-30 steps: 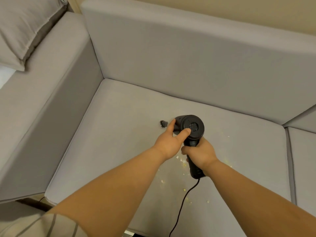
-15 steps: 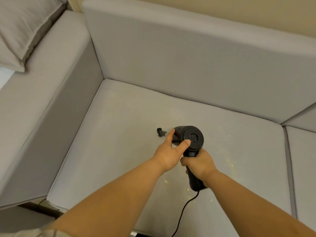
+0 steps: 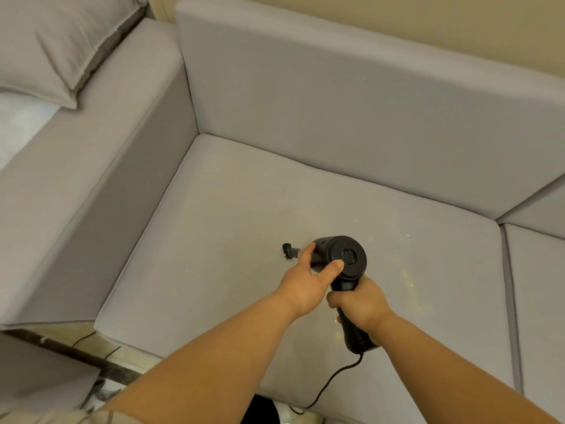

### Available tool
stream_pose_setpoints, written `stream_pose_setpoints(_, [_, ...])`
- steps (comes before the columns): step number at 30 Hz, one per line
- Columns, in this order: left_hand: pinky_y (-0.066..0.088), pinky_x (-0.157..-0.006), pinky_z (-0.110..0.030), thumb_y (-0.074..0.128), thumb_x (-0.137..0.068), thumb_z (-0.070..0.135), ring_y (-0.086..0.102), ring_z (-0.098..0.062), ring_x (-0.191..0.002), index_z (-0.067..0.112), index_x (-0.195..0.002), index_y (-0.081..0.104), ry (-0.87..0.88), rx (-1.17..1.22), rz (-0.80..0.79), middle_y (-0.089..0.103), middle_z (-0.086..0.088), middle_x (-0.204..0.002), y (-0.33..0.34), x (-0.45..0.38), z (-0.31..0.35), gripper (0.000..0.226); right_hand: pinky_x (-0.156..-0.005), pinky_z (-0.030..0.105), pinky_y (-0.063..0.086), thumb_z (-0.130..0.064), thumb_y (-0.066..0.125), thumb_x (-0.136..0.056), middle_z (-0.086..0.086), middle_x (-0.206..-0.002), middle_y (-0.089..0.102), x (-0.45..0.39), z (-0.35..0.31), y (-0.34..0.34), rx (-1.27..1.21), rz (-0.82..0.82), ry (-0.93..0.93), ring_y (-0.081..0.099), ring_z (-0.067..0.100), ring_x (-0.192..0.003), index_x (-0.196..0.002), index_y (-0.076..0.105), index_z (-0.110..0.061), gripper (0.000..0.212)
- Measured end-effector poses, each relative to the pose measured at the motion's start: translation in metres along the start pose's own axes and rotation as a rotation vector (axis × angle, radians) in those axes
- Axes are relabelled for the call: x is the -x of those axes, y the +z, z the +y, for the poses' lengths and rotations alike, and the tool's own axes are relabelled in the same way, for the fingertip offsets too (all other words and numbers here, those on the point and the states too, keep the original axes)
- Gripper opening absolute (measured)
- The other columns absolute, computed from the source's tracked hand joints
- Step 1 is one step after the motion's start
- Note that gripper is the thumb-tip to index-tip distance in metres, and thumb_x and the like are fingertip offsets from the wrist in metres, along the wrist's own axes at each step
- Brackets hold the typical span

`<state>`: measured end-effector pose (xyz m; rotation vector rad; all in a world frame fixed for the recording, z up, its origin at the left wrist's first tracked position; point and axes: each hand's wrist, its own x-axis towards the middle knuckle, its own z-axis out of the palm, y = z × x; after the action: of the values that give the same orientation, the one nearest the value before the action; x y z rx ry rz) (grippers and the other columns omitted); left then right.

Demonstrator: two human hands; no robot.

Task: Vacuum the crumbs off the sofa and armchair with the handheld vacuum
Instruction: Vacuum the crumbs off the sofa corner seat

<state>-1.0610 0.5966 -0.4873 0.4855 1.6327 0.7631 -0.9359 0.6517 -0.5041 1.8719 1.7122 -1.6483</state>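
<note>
Grey sofa [image 3: 275, 194]: seat cushion carries scattered crumbs [image 3: 408, 278] right of the handheld vacuum [image 3: 342, 258]. Vacuum nozzle rests on the cushion. Right hand [image 3: 362, 304] grip clenched round the handle; left hand [image 3: 305, 281] grasps the barrel, thumb on its rear cap.

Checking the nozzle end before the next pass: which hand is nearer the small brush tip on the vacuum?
Left. The left hand cups the vacuum barrel just behind the brush tip. The right hand grips the handle below, farther from it.
</note>
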Motion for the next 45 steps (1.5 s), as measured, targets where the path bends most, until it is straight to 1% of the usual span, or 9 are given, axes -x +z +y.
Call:
stream_pose_setpoints(5, [0.032, -0.103, -0.029, 0.054, -0.088, 0.054, 0.040, -0.020, -0.134, 0.035, -0.151, 0.013, 0.001, 0.035, 0.049, 0.041, 0.001, -0.147, 0.027, 0.022, -0.018, 0.077, -0.077, 0.047, 0.058, -0.009, 0.073, -0.069, 0.012, -0.082, 0.066, 0.014, 0.025, -0.006, 0.050, -0.030, -0.022, 0.067, 0.035, -0.077, -0.096, 0.060, -0.014, 0.030])
stream_pose_setpoints(11, [0.034, -0.105, -0.032, 0.054, -0.089, 0.053, 0.043, -0.020, -0.132, 0.036, -0.151, 0.014, -0.010, 0.067, 0.112, 0.045, 0.001, -0.145, 0.074, 0.050, -0.039, 0.076, -0.073, 0.041, 0.057, -0.010, 0.073, -0.070, 0.009, -0.080, 0.065, 0.036, 0.067, -0.024, 0.097, -0.086, -0.043, 0.066, 0.031, -0.073, -0.097, 0.061, -0.012, 0.030])
stream_pose_setpoints(17, [0.035, -0.103, -0.030, 0.053, -0.090, 0.052, 0.045, -0.019, -0.129, 0.035, -0.150, 0.017, -0.010, 0.111, 0.157, 0.048, 0.002, -0.142, 0.110, 0.070, -0.049, 0.072, -0.074, 0.042, 0.056, -0.008, 0.072, -0.070, 0.010, -0.078, 0.065, 0.052, 0.094, -0.042, 0.142, -0.127, -0.071, 0.064, 0.030, -0.071, -0.092, 0.060, -0.013, 0.025])
stream_pose_setpoints(21, [0.038, -0.102, -0.032, 0.053, -0.090, 0.052, 0.049, -0.021, -0.125, 0.036, -0.149, 0.018, -0.011, 0.127, 0.177, 0.049, 0.001, -0.140, 0.122, 0.079, -0.050, 0.070, -0.077, 0.045, 0.058, -0.011, 0.073, -0.067, 0.011, -0.080, 0.067, 0.059, 0.101, -0.050, 0.175, -0.129, -0.080, 0.066, 0.032, -0.074, -0.094, 0.061, -0.013, 0.029])
stream_pose_setpoints(24, [0.038, -0.102, -0.031, 0.053, -0.090, 0.052, 0.049, -0.021, -0.125, 0.035, -0.149, 0.016, -0.002, 0.128, 0.185, 0.049, 0.001, -0.141, 0.121, 0.082, -0.049, 0.071, -0.076, 0.046, 0.060, -0.015, 0.073, -0.065, 0.010, -0.080, 0.068, 0.064, 0.100, -0.051, 0.192, -0.109, -0.108, 0.069, 0.033, -0.077, -0.093, 0.062, -0.015, 0.031])
stream_pose_setpoints(30, [0.030, -0.096, -0.022, 0.053, -0.091, 0.051, 0.039, -0.016, -0.134, 0.035, -0.151, 0.012, 0.046, 0.144, 0.225, 0.042, 0.004, -0.146, 0.097, 0.077, -0.044, 0.074, -0.075, 0.045, 0.059, -0.021, 0.072, -0.060, 0.008, -0.081, 0.069, 0.056, 0.077, -0.035, 0.165, -0.081, -0.161, 0.069, 0.031, -0.075, -0.093, 0.062, -0.018, 0.035])
stream_pose_setpoints(36, [0.032, -0.100, -0.027, 0.053, -0.090, 0.053, 0.042, -0.019, -0.132, 0.036, -0.150, 0.013, 0.021, 0.116, 0.219, 0.043, 0.002, -0.146, 0.059, 0.057, -0.050, 0.074, -0.078, 0.047, 0.059, -0.015, 0.073, -0.067, 0.008, -0.084, 0.068, 0.036, 0.057, -0.003, 0.132, -0.091, -0.159, 0.068, 0.033, -0.080, -0.096, 0.060, -0.018, 0.032])
stream_pose_setpoints(40, [0.033, -0.103, -0.030, 0.055, -0.088, 0.053, 0.043, -0.020, -0.132, 0.036, -0.150, 0.015, -0.001, 0.118, 0.185, 0.044, 0.000, -0.146, 0.056, 0.056, -0.059, 0.075, -0.079, 0.050, 0.059, -0.023, 0.071, -0.055, 0.010, -0.083, 0.067, 0.037, 0.062, 0.003, 0.112, -0.093, -0.097, 0.067, 0.034, -0.079, -0.095, 0.062, -0.016, 0.042])
stream_pose_setpoints(45, [0.036, -0.096, -0.027, 0.054, -0.089, 0.052, 0.047, -0.020, -0.127, 0.033, -0.150, 0.017, 0.006, 0.099, 0.166, 0.047, -0.001, -0.142, 0.059, 0.060, -0.054, 0.074, -0.077, 0.051, 0.059, -0.013, 0.072, -0.064, 0.011, -0.080, 0.066, 0.043, 0.064, -0.003, 0.109, -0.093, -0.076, 0.066, 0.033, -0.073, -0.095, 0.063, -0.012, 0.032])
